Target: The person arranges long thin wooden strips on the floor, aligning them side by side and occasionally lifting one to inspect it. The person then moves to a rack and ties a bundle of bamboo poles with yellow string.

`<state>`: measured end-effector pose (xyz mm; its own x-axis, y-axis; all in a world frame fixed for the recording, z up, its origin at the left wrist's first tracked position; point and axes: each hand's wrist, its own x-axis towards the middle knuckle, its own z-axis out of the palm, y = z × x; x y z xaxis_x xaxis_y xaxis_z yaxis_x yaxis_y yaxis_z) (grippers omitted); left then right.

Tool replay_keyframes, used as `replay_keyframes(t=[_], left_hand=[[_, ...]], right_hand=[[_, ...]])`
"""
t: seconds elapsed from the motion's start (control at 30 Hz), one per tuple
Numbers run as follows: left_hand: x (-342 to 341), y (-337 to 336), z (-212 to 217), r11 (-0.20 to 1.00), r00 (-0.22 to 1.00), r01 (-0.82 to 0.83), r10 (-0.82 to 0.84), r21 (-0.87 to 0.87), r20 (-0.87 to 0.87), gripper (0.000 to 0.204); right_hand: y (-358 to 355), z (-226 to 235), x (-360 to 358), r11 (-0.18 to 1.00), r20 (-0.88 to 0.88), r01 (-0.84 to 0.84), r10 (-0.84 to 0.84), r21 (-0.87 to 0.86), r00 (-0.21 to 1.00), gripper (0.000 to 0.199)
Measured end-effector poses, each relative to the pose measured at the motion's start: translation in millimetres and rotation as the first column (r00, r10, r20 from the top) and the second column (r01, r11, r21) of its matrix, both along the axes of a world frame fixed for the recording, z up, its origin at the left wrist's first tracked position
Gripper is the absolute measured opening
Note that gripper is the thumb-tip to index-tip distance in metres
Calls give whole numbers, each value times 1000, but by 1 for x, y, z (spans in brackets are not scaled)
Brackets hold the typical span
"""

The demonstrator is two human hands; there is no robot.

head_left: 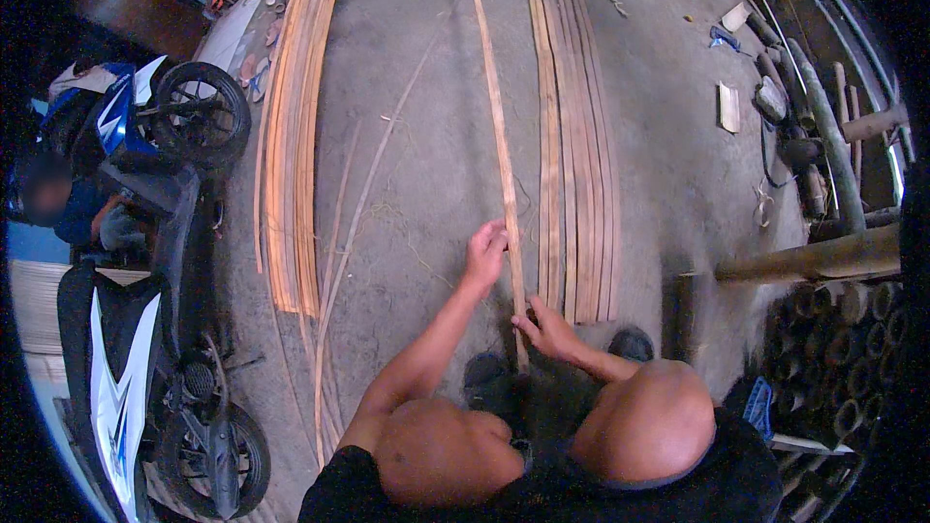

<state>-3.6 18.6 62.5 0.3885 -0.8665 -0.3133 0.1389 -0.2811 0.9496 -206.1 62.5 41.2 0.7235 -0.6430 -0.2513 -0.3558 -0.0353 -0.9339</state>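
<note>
A long, narrow bamboo strip (498,126) runs from between my knees away up the floor. My left hand (487,254) grips it from the left side, fingers curled around its edge. Closer to me, my right hand (550,331) pinches the same strip near its near end from the right. Just right of the held strip lies a row of brownish strips (581,174), side by side on the floor. Another bundle of strips (298,136), more orange, lies at the left.
Loose thin strips (373,169) lie beside the left bundle. Two motorcycles (126,368) stand at the left, with a person (82,208) beside them. Stacked bamboo tubes (843,368) and a thick pole (814,254) fill the right. A blue-handled saw (760,409) is near my right side.
</note>
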Motion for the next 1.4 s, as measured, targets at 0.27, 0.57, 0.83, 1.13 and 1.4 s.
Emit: replay_keyframes(t=[0.27,0.57,0.83,1.13,1.4], left_hand=[[-5,-20,35,997,998,-17,22,-75,63,28],[-1,-38,25,991,987,-22,1,133,160,35],[6,-30,-21,979,984,136,-151,149,95,42],[4,-5,-34,927,961,215,-257,306,103,45],[2,-5,-49,934,981,168,-190,314,40,43]], right_hand=[[-18,24,7,1000,36,-14,15,-7,999,44],[-1,6,7,997,66,-25,30,-66,997,41],[-13,-27,14,990,135,120,-129,75,982,43],[-25,-35,21,954,76,157,-181,254,980,36],[-55,-66,30,924,62,202,-233,324,970,37]])
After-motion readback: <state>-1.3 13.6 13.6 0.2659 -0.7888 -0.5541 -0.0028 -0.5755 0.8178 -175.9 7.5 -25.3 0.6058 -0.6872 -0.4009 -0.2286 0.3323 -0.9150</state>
